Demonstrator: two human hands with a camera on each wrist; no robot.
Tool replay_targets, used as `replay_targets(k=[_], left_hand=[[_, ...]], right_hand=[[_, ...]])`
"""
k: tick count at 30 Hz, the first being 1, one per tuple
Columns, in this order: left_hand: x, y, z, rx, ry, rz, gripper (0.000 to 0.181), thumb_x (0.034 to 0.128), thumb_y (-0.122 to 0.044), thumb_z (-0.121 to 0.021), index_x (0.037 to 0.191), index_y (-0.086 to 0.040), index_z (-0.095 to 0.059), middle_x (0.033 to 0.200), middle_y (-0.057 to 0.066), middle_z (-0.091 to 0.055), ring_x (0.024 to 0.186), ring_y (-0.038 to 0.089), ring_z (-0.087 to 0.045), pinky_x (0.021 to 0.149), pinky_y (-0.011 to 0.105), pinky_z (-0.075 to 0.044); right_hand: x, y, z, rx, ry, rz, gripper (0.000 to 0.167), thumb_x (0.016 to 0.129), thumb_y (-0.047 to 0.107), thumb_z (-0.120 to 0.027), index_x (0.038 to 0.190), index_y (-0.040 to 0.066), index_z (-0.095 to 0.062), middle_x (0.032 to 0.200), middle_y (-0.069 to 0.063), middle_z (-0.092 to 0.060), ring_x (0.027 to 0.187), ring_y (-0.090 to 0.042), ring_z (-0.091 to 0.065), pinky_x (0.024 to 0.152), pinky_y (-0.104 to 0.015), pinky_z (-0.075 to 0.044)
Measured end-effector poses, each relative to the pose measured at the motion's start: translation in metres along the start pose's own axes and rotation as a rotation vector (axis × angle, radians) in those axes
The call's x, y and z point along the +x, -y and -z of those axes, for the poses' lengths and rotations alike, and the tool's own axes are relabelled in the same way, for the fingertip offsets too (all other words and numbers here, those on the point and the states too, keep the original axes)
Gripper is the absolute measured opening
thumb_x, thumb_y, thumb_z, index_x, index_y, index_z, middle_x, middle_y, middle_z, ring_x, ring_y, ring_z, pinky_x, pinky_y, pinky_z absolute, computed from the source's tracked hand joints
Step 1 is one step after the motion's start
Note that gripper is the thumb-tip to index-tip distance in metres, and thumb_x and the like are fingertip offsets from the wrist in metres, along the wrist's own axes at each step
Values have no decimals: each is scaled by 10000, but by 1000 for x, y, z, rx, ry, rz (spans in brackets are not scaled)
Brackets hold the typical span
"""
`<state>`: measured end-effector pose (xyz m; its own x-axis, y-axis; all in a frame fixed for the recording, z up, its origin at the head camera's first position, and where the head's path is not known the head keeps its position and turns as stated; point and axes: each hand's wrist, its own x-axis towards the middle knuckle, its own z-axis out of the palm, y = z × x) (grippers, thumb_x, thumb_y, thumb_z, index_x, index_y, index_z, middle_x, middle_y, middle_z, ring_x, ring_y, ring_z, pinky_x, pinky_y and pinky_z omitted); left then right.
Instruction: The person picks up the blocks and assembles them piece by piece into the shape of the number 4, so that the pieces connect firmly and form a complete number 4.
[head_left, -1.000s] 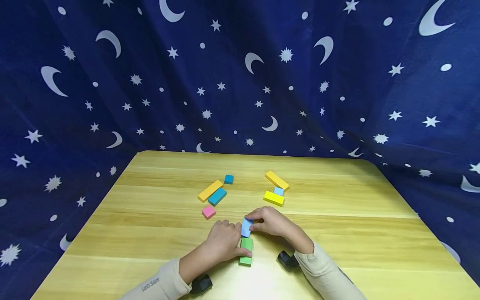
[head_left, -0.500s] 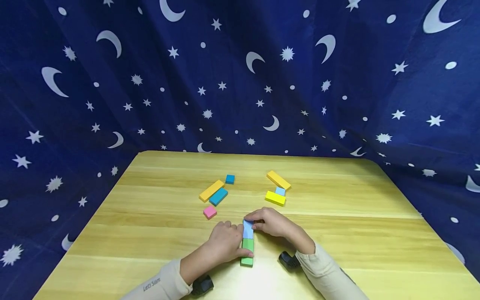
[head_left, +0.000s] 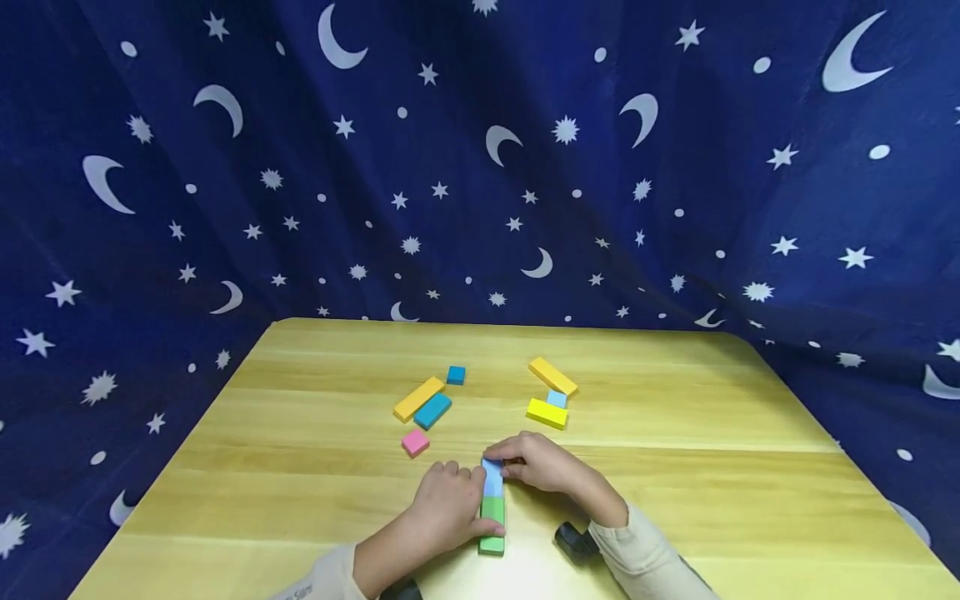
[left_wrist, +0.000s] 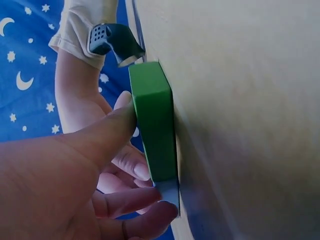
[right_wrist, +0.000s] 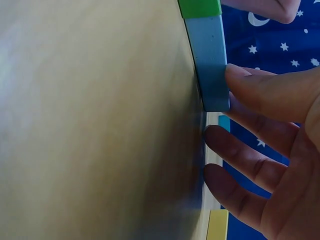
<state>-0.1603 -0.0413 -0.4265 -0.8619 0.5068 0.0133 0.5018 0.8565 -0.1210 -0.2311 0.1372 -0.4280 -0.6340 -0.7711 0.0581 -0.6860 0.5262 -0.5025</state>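
A green block [head_left: 492,508] and a long light blue block [head_left: 492,481] lie end to end on the table, touching, in one line. My left hand [head_left: 446,507] lays its thumb across the green block, with fingers curled beside the light blue one. In the left wrist view, its fingertips touch the light blue block [left_wrist: 169,192] beyond the green block [left_wrist: 157,132]. My right hand [head_left: 543,464] pinches the far end of the light blue block. Seen from the right wrist, the thumb presses on the light blue block [right_wrist: 210,60] and two lower fingers stand apart from it.
Behind my left hand lie a pink block [head_left: 416,442], an orange block [head_left: 418,399], a teal block [head_left: 432,412] and a small blue block [head_left: 456,375]. Behind my right hand are a yellow block [head_left: 547,413], a small light blue block [head_left: 557,398] and another orange block [head_left: 553,377].
The light blue block was tilted at the green block's far end a second ago; it has straightened and now meets it squarely. Both hands have kept their places; the head view has tipped slightly upward.
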Motion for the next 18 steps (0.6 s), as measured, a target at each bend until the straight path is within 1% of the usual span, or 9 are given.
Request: replay_targets(k=[3, 7, 10, 15, 18], left_hand=[[0, -1, 1, 5, -9, -6, 728, 705, -745, -475, 1039, -105, -569, 780, 8, -630, 709, 146, -546, 663, 297, -428], [-2, -2, 2, -2, 9, -11, 690, 719, -740, -465, 1014, -125, -572, 772, -4, -624, 691, 137, -535, 649, 286, -420], [-2, -3, 1, -18, 25, -11, 691, 724, -736, -465, 1029, -125, -574, 794, -4, -636, 697, 137, -537, 650, 285, -419], [0, -3, 2, -41, 54, 8, 718, 718, -736, -477, 1067, -117, -578, 832, 4, -653, 720, 141, -545, 670, 294, -423], [0, -3, 3, -46, 71, 18, 736, 719, -740, -471, 1092, -114, -577, 850, 7, -661, 734, 143, -550, 684, 303, -426]], right_hand=[[0, -1, 0, 5, -2, 10, 298, 846, 32, -596, 1142, 38, -633, 1157, -105, -636, 1083, -246, -590, 905, -368, -461], [-1, 0, -2, 9, -4, 13, 296, 846, 38, -596, 1140, 34, -633, 1155, -98, -638, 1079, -242, -591, 906, -361, -461], [-2, 0, -2, 2, -7, -1, 291, 849, 59, -599, 1137, 46, -638, 1155, -85, -639, 1079, -233, -590, 912, -354, -455], [-2, 1, -1, -7, -9, -9, 290, 847, 67, -603, 1135, 59, -642, 1147, -73, -645, 1073, -212, -594, 905, -333, -460], [0, 1, -1, -3, -8, 18, 292, 841, 40, -600, 1131, 42, -641, 1138, -87, -648, 1064, -210, -603, 893, -316, -471]])
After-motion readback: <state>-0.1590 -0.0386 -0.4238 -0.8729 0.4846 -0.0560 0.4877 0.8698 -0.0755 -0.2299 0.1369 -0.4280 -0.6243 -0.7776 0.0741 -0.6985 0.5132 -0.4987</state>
